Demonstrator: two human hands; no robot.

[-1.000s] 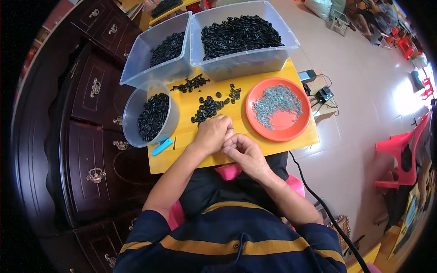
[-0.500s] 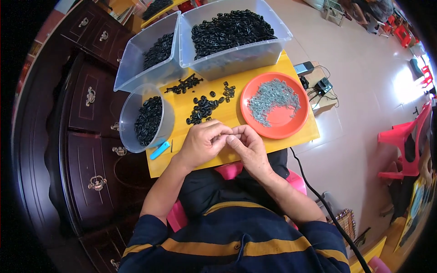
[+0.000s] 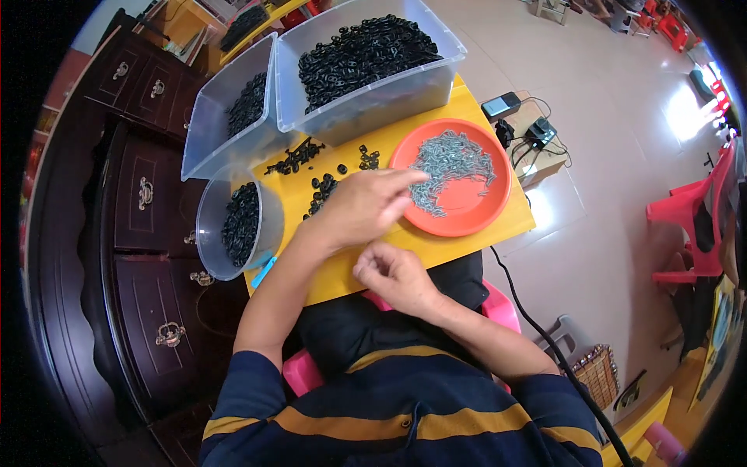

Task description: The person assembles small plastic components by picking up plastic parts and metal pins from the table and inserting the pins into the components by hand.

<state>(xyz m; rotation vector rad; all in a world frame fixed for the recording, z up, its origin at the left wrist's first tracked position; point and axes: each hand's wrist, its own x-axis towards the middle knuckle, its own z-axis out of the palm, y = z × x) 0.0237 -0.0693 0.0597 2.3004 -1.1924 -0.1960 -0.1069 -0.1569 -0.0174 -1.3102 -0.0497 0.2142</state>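
Note:
My left hand (image 3: 364, 206) reaches over the near left rim of an orange-red plate (image 3: 465, 220). Its index finger stretches out to a heap of small, thin silvery metal pieces (image 3: 455, 159); nothing shows in its grasp. Nearer to me, at the table's front edge, my right hand (image 3: 395, 279) is closed with its fingers curled in. Whatever those fingers hold, if anything, is hidden. Small black oval pieces with holes (image 3: 320, 189) lie beyond my left wrist, partly covered by it. A smaller group of black pieces (image 3: 369, 158) sits between them and the plate.
Two translucent bins (image 3: 366, 117) (image 3: 204, 138) of black pieces stand at the back of the yellow table (image 3: 342, 282). A clear round tub (image 3: 268, 226) and a light-blue-handled tool (image 3: 264, 271) are at the left. Dark drawers (image 3: 156, 296) flank the table; a black cable (image 3: 537, 327) runs at the right.
My hands have come apart. The left one has moved right and forward to the plate with its index finger extended; the right one has drawn back a little, curled. The view has shifted slightly.

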